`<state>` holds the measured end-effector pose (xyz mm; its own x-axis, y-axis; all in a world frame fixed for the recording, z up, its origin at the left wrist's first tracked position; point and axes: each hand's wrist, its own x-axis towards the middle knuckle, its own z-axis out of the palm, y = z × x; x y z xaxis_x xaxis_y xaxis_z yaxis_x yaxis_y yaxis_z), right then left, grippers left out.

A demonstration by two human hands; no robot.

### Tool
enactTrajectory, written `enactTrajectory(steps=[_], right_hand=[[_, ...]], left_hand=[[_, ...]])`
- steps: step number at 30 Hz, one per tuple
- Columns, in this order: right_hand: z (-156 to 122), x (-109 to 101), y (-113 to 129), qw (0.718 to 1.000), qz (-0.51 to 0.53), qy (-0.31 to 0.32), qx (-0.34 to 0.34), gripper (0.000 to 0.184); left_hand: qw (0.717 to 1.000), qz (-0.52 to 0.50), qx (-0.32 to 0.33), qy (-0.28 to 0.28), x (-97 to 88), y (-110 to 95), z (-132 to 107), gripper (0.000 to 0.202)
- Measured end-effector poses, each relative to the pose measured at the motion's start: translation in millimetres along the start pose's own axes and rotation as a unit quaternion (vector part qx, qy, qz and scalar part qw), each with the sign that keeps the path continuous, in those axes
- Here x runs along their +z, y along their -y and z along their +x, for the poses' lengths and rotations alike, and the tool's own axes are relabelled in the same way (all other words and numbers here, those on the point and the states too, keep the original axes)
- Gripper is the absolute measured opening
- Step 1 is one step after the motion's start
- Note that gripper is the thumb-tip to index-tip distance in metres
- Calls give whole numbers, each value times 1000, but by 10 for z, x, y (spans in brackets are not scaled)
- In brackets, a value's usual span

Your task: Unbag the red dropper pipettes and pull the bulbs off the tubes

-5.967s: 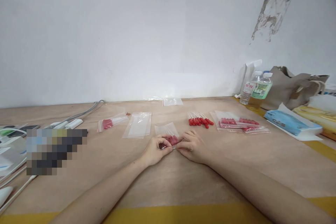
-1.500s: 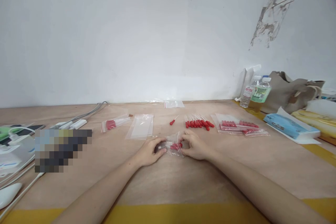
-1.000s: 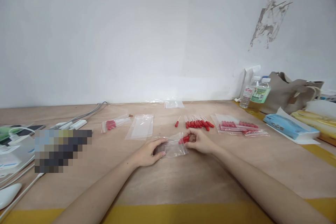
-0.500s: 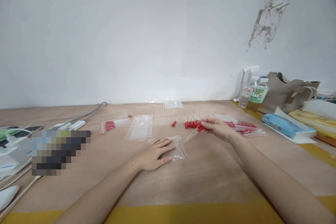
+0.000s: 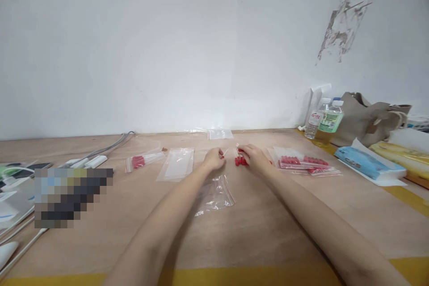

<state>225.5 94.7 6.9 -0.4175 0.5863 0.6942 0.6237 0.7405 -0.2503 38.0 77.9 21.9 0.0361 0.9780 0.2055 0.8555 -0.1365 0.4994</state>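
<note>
My left hand is closed in a pinch on a single red-tipped white stick, whose thin end points up and right. My right hand bends over a row of red-tipped sticks, its fingers closed on red tips; how many it holds is hidden. Below the left wrist a clear zip bag lies flat on the table, touched by neither hand. To the right are filled zip bags with several red-tipped sticks in them.
A filled bag and flat clear bags lie to the left, another bag by the wall. Cables and chargers occupy the far left. Bottles, a grey bag and a tissue pack stand right.
My left hand has left the clear zip bag and moved up to the single stick, which it now pinches. My right hand has moved left, back over the row with its sticks.
</note>
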Motion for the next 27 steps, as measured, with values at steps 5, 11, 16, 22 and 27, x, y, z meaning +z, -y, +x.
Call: enactTrajectory(steps=[5,11,16,22,27], right_hand=[[-43,53,-26,997,-42,59,-32,26],[-147,-64,22,987,-101,109,-62,24],[-300,-151,88,993,-90,69,-33,24],[-496,-164,188,998,-53,-32,-7,30],[-535,-231,390,996,-13,-82,-40,21]], left_hand=[[997,-32,-65,-5,215,-12,158,26],[995,-74,-74,-4,394,-165,174,14],[995,-81,-59,-17,394,-190,117,12],[996,-86,-26,-11,242,-158,20,15],[995,-80,66,-5,-155,-23,-462,20]])
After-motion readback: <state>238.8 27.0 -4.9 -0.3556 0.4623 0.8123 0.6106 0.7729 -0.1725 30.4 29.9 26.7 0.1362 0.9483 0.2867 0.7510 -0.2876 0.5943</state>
